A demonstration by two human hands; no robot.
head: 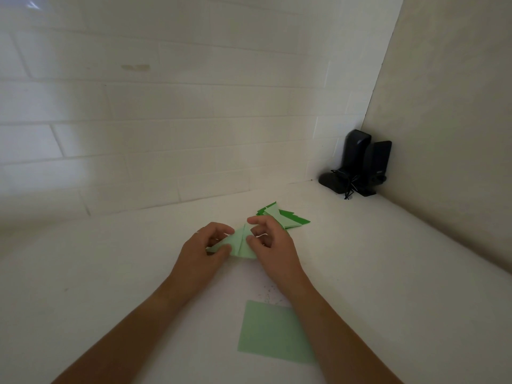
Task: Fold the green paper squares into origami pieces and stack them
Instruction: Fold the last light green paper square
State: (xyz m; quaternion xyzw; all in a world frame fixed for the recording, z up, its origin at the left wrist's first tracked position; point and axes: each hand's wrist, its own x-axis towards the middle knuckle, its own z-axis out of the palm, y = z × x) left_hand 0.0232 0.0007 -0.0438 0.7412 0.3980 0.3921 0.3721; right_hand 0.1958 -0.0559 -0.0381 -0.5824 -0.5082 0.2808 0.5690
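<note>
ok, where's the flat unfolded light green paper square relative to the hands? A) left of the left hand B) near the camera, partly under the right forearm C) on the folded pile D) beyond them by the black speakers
B: the flat unfolded light green paper square lies nearest the camera, its right edge hidden by the right forearm, while both hands work a piece farther out.

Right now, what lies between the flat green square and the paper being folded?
In the head view, only bare white tabletop with a few dark specks separates the flat green square from the paper being folded.
</note>
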